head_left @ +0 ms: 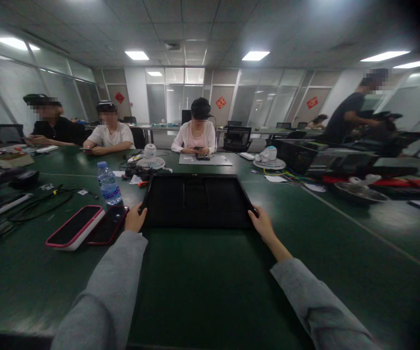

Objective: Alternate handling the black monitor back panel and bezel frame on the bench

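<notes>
Large open office. Suspended tile ceiling (210,24), recessed light panels (255,55) lit. Rear wall of glazed partitions (175,97), red paper decorations (220,102) fixed to panes. Long green-topped table (341,253) fills foreground. Black office chair (9,132) at far left. Second table row (158,127) behind seated people. Floor not visible.
</notes>
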Demonstrator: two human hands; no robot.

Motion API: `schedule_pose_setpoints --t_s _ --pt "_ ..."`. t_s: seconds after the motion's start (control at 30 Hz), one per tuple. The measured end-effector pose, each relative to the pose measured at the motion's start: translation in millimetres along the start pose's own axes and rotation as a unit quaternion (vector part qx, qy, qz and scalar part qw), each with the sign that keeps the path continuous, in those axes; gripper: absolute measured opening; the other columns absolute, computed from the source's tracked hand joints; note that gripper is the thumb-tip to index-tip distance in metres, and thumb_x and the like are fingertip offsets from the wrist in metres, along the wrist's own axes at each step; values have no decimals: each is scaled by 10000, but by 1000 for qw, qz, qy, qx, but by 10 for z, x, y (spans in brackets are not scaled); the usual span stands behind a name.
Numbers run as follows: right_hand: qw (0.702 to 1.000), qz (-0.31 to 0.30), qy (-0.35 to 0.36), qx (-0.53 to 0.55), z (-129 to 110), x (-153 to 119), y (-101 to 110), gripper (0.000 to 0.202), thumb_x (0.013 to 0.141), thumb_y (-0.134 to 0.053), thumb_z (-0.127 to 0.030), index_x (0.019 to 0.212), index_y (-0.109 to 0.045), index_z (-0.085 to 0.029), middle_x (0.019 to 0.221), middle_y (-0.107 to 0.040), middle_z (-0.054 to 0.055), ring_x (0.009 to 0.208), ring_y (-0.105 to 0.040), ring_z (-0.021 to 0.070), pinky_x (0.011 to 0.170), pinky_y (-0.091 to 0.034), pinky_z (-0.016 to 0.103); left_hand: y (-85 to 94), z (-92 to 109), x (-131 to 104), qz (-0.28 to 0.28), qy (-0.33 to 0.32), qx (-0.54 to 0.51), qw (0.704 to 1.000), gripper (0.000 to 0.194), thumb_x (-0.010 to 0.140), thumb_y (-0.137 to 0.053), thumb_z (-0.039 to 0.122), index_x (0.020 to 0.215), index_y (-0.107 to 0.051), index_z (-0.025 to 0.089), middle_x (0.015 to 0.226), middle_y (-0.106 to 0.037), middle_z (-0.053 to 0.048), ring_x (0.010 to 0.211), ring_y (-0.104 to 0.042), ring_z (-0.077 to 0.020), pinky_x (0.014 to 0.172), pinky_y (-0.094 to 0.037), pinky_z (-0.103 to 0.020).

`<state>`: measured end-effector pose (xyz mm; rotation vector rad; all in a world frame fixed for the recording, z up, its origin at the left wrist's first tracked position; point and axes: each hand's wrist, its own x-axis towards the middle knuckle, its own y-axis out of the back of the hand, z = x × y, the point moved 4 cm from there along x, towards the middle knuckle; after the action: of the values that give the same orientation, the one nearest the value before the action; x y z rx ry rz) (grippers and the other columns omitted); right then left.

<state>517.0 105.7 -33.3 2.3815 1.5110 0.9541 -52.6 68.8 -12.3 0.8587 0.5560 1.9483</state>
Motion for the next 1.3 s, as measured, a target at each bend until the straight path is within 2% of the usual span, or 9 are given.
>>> schedule_pose_setpoints --t_s 0.3,0.6,0.77,0.9,1.1,1.3 --pt "1000 -7 -7 -13 62 29 -20 511 849 -532 -416 1280 -607 -151 1257 -672 176 1187 -634 312 1043 -480 498 -16 -31 13 0 -9 10 1000 430 944 -554 337 1336 -631 178 1321 -676 -120 1141 -668 -229 1058 -472 -371" --pt "1000 -2 4 -28 41 14 -17 483 849 -528 -391 1269 -601 -165 1231 -682 161 1180 -635 305 1042 -477 505 -1 -5 12 12 -18 7 1000 421 930 -559 315 1313 -645 163 1290 -687 -134 1088 -683 -242 1033 -492 -397" --pt "1000 -7 2 -16 12 -8 -9 464 811 -560 -358 1237 -597 -179 1130 -709 144 1065 -676 286 956 -527 471 1 -22 23 17 -12 10 1000 435 936 -541 342 1311 -638 143 1316 -667 -150 1148 -657 -260 1060 -473 -414" --pt "1000 -13 -11 -20 32 -12 -23 482 787 -585 -401 1211 -581 -171 993 -722 126 926 -699 281 865 -553 461 -11 -48 34 30 -10 15 999 453 940 -524 348 1326 -621 131 1341 -646 -161 1248 -601 -276 1104 -438 -424" --pt "999 -27 -10 -36 79 7 -47 513 792 -587 -452 1220 -574 -169 990 -720 128 922 -700 299 888 -538 494 -21 -51 44 40 -10 14 999 473 939 -515 342 1339 -600 104 1361 -624 -180 1306 -557 -286 1131 -415 -432" --pt "999 -35 1 -35 91 -1 -53 499 827 -577 -442 1255 -577 -184 1062 -723 133 1012 -696 299 936 -532 484 -15 -41 37 37 -9 2 999 472 934 -518 342 1343 -595 119 1361 -624 -174 1330 -541 -276 1142 -406 -420"
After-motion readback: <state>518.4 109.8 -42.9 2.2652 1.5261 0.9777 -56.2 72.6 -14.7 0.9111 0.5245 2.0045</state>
